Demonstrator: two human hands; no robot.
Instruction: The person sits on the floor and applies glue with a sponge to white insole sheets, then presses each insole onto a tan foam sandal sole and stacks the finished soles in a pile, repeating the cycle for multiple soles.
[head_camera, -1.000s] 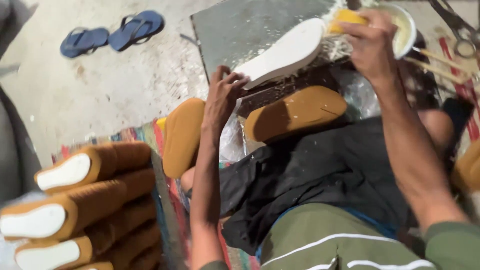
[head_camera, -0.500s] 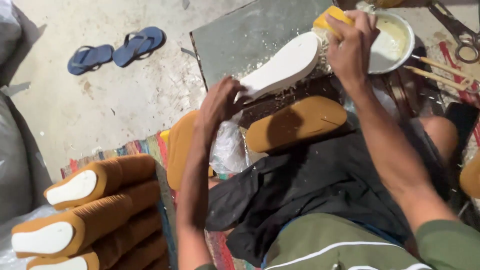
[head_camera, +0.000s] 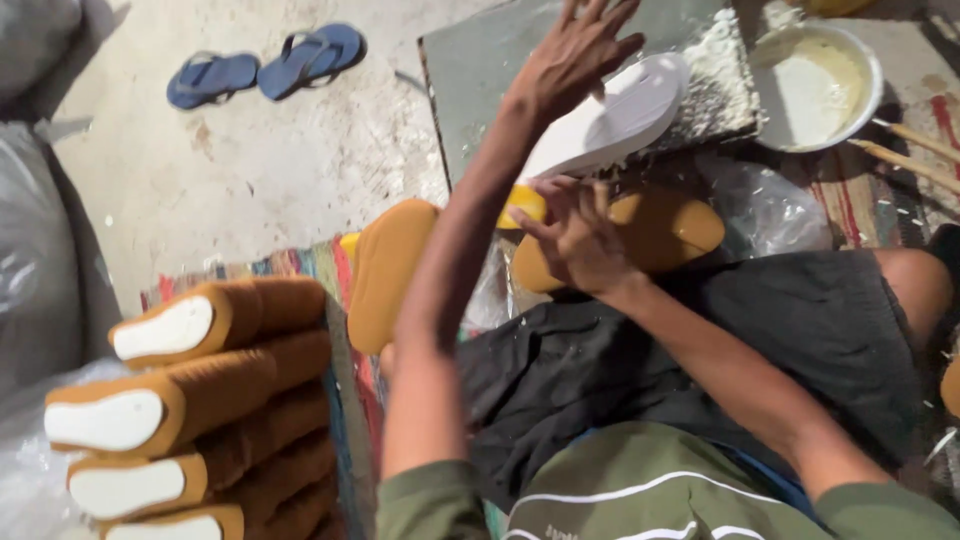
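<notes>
My left hand (head_camera: 575, 60) is raised with its fingers spread, over the near end of a white shoe sole (head_camera: 640, 100) that lies tilted on a grey slab (head_camera: 480, 80); whether it touches the sole I cannot tell. My right hand (head_camera: 580, 240) is lower, above a brown sole (head_camera: 675, 225) resting at the edge of the dark cloth (head_camera: 700, 340) on my lap. A small yellow applicator (head_camera: 525, 203) is gripped in its fingers. A white bowl of pale glue (head_camera: 815, 75) sits at the far right of the slab.
Another brown sole (head_camera: 385, 270) stands on edge left of my arm. A stack of brown and white soles (head_camera: 190, 400) fills the lower left beside plastic bags (head_camera: 40, 250). Blue flip-flops (head_camera: 265, 65) lie on the concrete floor. Wooden sticks (head_camera: 910, 140) lie near the bowl.
My right hand has come down from the bowl with the yellow applicator to the brown sole. My left hand has lifted and spread its fingers over the white sole.
</notes>
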